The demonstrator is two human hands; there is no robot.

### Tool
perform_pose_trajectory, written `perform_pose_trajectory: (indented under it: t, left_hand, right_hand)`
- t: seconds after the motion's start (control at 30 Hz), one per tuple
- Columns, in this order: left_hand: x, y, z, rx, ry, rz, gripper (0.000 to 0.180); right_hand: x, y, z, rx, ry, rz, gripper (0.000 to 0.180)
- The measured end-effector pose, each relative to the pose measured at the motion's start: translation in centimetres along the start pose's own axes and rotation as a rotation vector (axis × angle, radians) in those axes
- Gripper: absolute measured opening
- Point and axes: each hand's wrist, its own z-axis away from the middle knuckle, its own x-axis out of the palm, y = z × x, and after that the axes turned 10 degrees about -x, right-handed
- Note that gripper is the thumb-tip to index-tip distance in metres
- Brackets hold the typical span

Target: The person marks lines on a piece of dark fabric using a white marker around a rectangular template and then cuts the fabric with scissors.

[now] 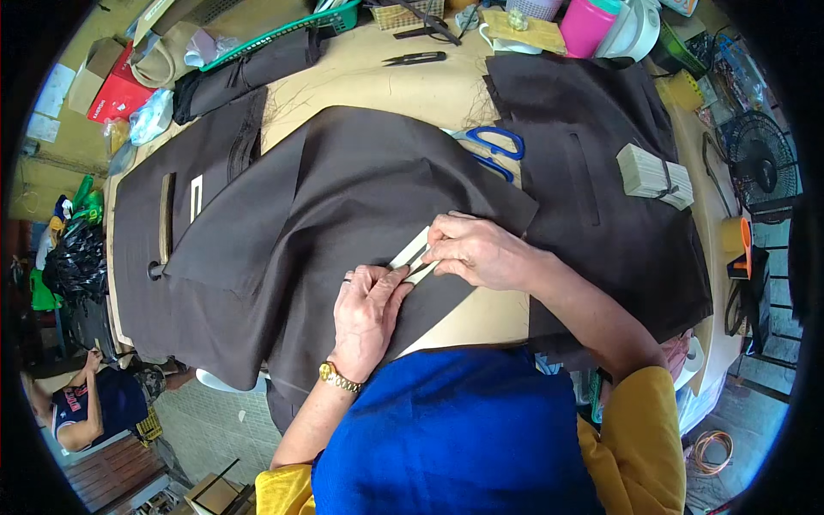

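Note:
A cream slotted strip point(403, 258) lies slantwise on a large dark brown cloth piece point(369, 189), close to its near right edge. My left hand point(367, 313), with a ring and a gold watch, grips the strip's lower end between thumb and fingers. With its fingertips pinched at the upper end, my right hand point(481, 251) also holds the strip. Whether the fingers pinch cloth along with it is hidden. Blue-handled scissors point(498, 148) lie beyond the cloth's far right edge, their blades partly covered.
At right, a tied bundle of cream strips point(648, 176) rests on more brown cloth point(592, 137). A hammer point(166, 225) and another slotted strip point(196, 199) lie at left. Thread snips point(415, 58) and a green basket point(296, 27) are at the back. Another person point(94, 399) sits lower left.

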Motion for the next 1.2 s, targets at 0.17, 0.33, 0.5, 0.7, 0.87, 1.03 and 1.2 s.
perform_pose_trajectory:
  t: [0.17,0.33,0.5,0.7,0.87,1.03,1.2]
  left_hand:
    - [-0.1,-0.3,0.3,-0.006,0.024,0.037,0.021]
    - [0.3,-0.5,0.5,-0.023,0.017,0.055,0.019]
    - [0.3,-0.5,0.7,0.01,0.008,0.029,0.018]
    - [1.0,-0.2,-0.1,0.045,0.04,0.027,0.017]
    - [0.5,0.2,-0.7,0.006,0.036,0.059,0.019]
    - [-0.6,-0.9,0.3,-0.108,-0.024,0.085,0.026]
    - [-0.5,-1.3,0.4,-0.082,-0.033,0.066,0.024]
  right_hand:
    - [0.1,0.1,-0.2,0.001,0.012,-0.013,0.022]
    - [0.1,0.5,0.1,-0.023,0.003,0.0,0.023]
    - [-0.3,0.7,0.3,-0.039,-0.044,-0.011,0.02]
    - [-0.6,-1.6,-1.2,-0.006,0.012,0.084,0.023]
    - [0.3,-0.4,-0.4,0.004,0.006,0.01,0.021]
    - [0.2,-0.1,-0.4,0.007,0.0,-0.037,0.019]
    - [0.3,0.0,-0.3,0.018,-0.007,-0.051,0.02]
